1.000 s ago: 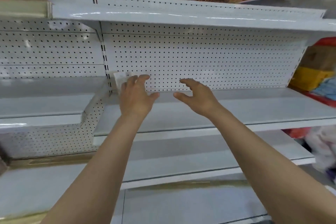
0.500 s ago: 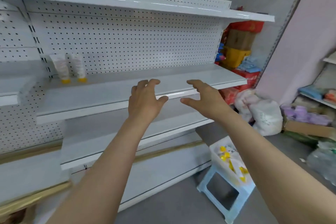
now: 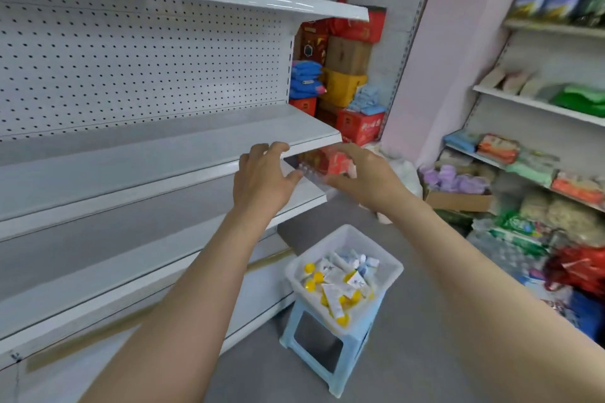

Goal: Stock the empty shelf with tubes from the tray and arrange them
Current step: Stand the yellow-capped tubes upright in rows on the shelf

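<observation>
A white plastic tray (image 3: 388,263) full of several white tubes (image 3: 334,283) with yellow or blue caps sits on a light blue stool (image 3: 355,347) on the floor, right of the shelving. The white shelf (image 3: 157,144) at chest height is bare in this view. My left hand (image 3: 263,178) and my right hand (image 3: 366,177) hover side by side in the air near the shelf's right end, above the tray. Both have loosely spread fingers and hold nothing.
White pegboard shelving with several bare shelves fills the left. Red, yellow and brown boxes (image 3: 347,82) are stacked behind its right end. Stocked shelves (image 3: 537,101) and bagged goods (image 3: 523,226) line the right side. Grey floor lies between them.
The view has swung right and down from the shelf's left end, where two tubes stand, toward the tray. Both empty hands moved along the shelf to its right end.
</observation>
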